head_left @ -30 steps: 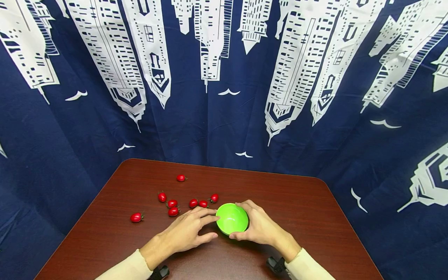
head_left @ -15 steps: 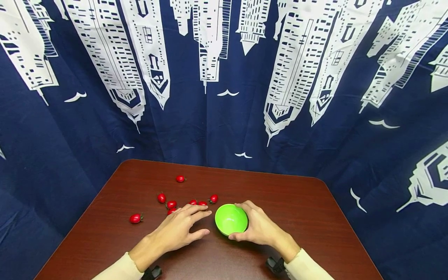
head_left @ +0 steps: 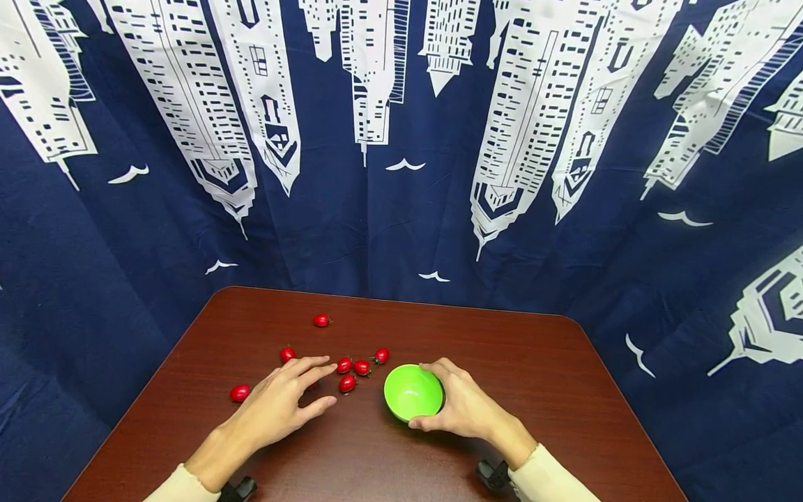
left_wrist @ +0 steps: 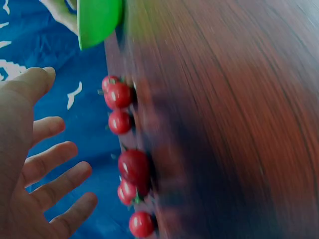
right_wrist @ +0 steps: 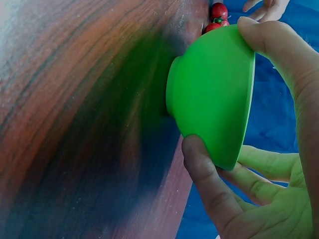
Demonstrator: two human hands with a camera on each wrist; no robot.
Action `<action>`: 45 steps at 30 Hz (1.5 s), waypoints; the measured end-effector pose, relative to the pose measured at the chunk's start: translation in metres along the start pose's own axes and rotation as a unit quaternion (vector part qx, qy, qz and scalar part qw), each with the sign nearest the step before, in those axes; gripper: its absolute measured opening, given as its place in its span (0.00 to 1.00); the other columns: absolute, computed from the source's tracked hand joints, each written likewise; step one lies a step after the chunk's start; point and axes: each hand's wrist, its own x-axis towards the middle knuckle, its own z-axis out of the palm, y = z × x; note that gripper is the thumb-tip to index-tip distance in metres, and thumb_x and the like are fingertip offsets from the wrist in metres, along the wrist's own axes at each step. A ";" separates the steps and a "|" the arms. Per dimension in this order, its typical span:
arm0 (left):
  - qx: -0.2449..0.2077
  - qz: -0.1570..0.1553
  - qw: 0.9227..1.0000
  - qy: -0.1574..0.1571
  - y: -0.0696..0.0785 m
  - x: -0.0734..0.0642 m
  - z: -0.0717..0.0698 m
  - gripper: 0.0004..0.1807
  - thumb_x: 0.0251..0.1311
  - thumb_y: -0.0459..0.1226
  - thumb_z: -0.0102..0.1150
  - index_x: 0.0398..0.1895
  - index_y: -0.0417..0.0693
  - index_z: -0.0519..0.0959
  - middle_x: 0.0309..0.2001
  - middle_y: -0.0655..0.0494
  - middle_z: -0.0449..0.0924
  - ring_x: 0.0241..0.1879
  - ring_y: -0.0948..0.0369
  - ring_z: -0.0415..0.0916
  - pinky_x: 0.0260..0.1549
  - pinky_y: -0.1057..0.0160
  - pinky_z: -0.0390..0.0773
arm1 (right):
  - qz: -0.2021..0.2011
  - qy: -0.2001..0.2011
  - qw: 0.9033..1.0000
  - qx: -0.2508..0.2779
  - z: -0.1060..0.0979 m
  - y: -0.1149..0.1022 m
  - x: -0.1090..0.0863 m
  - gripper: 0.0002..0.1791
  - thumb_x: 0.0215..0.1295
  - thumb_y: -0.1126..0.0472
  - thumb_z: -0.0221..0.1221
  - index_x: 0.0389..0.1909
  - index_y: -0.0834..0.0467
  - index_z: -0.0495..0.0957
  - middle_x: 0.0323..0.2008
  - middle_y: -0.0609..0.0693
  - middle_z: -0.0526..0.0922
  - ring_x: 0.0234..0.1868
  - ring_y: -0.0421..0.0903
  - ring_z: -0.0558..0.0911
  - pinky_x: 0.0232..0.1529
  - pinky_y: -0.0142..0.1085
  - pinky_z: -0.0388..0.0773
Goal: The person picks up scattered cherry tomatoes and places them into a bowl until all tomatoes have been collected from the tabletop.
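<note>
A bright green bowl [head_left: 408, 397] stands upright on the table. My right hand [head_left: 467, 404] grips its right side, thumb at the near rim and fingers round the far side; the right wrist view shows its fingers against the outer wall [right_wrist: 209, 94]. To the left, my left hand [head_left: 276, 404] hovers with spread fingers and holds nothing. Just beyond its fingertips lie small red cherry tomatoes with green stems, among them one tomato [head_left: 348, 383] in front and another tomato [head_left: 362, 367] behind it. The left wrist view shows a row of tomatoes [left_wrist: 133, 167] beside the open palm.
One tomato [head_left: 240, 393] lies left of the left hand, another tomato [head_left: 322, 320] farther back. The brown wooden table [head_left: 502, 362] ends at a navy curtain [head_left: 401, 230] printed with white buildings. Dark wrist straps [head_left: 492, 474] show below both hands.
My left hand has left the bowl's side and moved left over the tomatoes. It uncovers a tomato near the bowl and covers others. The right hand and bowl have stayed put.
</note>
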 end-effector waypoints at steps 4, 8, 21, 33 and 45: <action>-0.008 -0.017 1.000 0.008 -0.010 -0.006 -0.005 0.31 0.71 0.54 0.82 0.73 0.56 0.89 0.73 0.52 0.89 0.69 0.45 0.90 0.65 0.33 0.89 | -0.003 0.004 1.000 -0.002 -0.001 0.001 0.000 0.57 0.51 0.33 0.89 0.76 0.59 0.82 0.60 0.44 0.87 0.58 0.47 0.90 0.61 0.42 0.91; -0.007 -0.039 0.999 0.004 -0.020 -0.012 -0.010 0.31 0.71 0.54 0.82 0.73 0.55 0.89 0.73 0.52 0.88 0.70 0.43 0.88 0.64 0.32 0.89 | 0.000 0.006 1.000 0.003 0.000 0.001 -0.002 0.57 0.50 0.33 0.89 0.76 0.59 0.83 0.59 0.44 0.87 0.57 0.48 0.89 0.61 0.42 0.91; 0.002 -0.080 0.997 0.003 -0.057 -0.035 -0.027 0.33 0.69 0.51 0.84 0.73 0.51 0.88 0.74 0.48 0.88 0.69 0.41 0.88 0.62 0.32 0.90 | 0.005 0.003 1.000 0.007 0.001 0.001 -0.003 0.56 0.51 0.34 0.90 0.76 0.59 0.83 0.59 0.44 0.87 0.58 0.47 0.90 0.61 0.41 0.91; -0.004 -0.131 0.991 -0.031 -0.083 -0.050 -0.031 0.37 0.65 0.53 0.87 0.73 0.47 0.88 0.71 0.42 0.87 0.69 0.34 0.86 0.60 0.28 0.89 | 0.002 0.006 1.000 0.004 0.001 0.001 -0.001 0.57 0.50 0.33 0.89 0.76 0.59 0.83 0.59 0.45 0.87 0.58 0.47 0.90 0.61 0.41 0.91; -0.046 -0.127 0.990 -0.028 -0.098 -0.054 -0.032 0.37 0.54 0.42 0.95 0.67 0.41 0.90 0.55 0.49 0.91 0.49 0.56 0.90 0.49 0.52 0.93 | -0.003 0.015 1.000 0.002 0.001 0.000 -0.001 0.56 0.50 0.33 0.90 0.75 0.60 0.83 0.58 0.45 0.87 0.57 0.47 0.90 0.60 0.41 0.91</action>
